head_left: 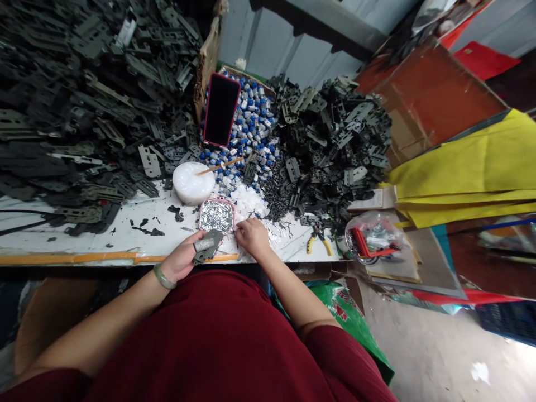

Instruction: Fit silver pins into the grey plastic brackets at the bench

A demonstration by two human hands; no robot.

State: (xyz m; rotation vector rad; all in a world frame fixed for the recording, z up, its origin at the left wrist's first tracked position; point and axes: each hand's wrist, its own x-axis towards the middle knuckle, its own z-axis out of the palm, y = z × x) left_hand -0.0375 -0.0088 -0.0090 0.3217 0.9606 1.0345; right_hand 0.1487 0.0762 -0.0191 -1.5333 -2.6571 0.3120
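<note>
My left hand [184,258] is closed around a dark grey metal bracket [208,247] near the table's front edge; a light band wraps one of its fingers. My right hand [253,237] is beside a pink-rimmed tray of small silvery pieces [216,216], its fingertips pressed together at the tray's right side. Whatever those fingers hold is too small to make out. White small parts [248,201] lie in a heap just beyond my right hand. A round white tub [193,183] with a thin brown stick across it is behind the tray.
Piles of dark brackets rise at the left [92,95] and right [335,139]. A phone [221,110] leans on blue-and-white parts [256,114]. Yellow-handled pliers [319,242] and a plastic bag with red items [374,237] are at the right.
</note>
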